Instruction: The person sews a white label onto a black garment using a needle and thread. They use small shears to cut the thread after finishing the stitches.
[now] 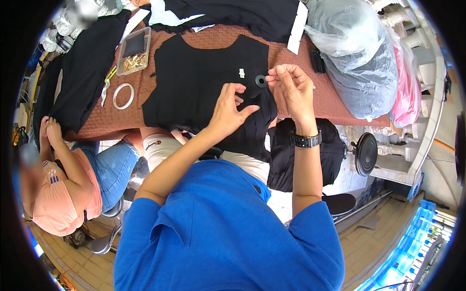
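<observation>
A black sleeveless garment (pixel 194 77) lies spread flat before me, its near edge hanging over my lap. My left hand (pixel 230 110) is over its right part, fingers bent and the thumb stretched away from them, with nothing visible between. To the right, my right hand (pixel 293 89) is raised with thumb and fingertips pinched together; whatever they hold is too small to make out. Between the hands is a dark round piece with a hole, like a spool end (pixel 257 81). A small pale tag-like piece (pixel 241 73) rests on the black cloth.
The table has a brown cloth (pixel 145 92). A clear box of gold-coloured small parts (pixel 135 63) and a white ring (pixel 124 96) lie left. Filled plastic bags (pixel 359 72) stand right. At left, a person (pixel 73 184) handles another black garment (pixel 90 58).
</observation>
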Demonstrator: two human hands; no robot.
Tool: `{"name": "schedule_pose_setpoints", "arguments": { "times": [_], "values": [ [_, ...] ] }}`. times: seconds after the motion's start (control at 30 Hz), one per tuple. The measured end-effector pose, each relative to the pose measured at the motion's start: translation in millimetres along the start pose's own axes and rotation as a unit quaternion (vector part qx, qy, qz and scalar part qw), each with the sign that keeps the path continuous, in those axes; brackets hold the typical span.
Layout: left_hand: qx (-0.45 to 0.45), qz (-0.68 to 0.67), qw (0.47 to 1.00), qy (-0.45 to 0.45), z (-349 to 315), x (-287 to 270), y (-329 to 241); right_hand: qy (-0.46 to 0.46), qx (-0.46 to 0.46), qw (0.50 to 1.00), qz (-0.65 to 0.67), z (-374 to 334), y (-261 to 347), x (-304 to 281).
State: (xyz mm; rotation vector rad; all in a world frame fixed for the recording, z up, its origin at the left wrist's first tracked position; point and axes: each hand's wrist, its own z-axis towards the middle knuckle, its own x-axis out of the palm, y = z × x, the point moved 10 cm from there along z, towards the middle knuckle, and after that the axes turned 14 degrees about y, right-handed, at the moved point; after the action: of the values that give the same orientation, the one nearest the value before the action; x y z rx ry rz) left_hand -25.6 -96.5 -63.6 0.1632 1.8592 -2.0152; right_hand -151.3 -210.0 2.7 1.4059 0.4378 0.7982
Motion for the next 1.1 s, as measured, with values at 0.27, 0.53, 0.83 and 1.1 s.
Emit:
{"name": "schedule_pose_setpoints", "arguments": {
  "times": [0.27, 0.53, 0.83, 1.1],
  "values": [
    [0.106, 0.035, 0.985, -0.131, 14.8, 3.2, -32.9, 0.010, -0.006, 1.000, -0.012, -0.3, 5.3, 13.4],
    [0.155, 0.005, 0.976, -0.154, 15.6, -9.8, -39.7, 0.065, 0.003, 0.997, -0.044, 17.0, 9.4, 35.6],
    [0.040, -0.244, 0.965, -0.090, 37.9, -14.3, 18.6, 0.047, -0.032, 0.998, -0.038, 27.6, 14.2, 26.9],
    [0.023, -0.091, 0.995, 0.015, 79.6, -56.4, -6.3, 0.001, -0.028, 0.999, -0.042, 38.5, -7.0, 4.4]
  ]
}}
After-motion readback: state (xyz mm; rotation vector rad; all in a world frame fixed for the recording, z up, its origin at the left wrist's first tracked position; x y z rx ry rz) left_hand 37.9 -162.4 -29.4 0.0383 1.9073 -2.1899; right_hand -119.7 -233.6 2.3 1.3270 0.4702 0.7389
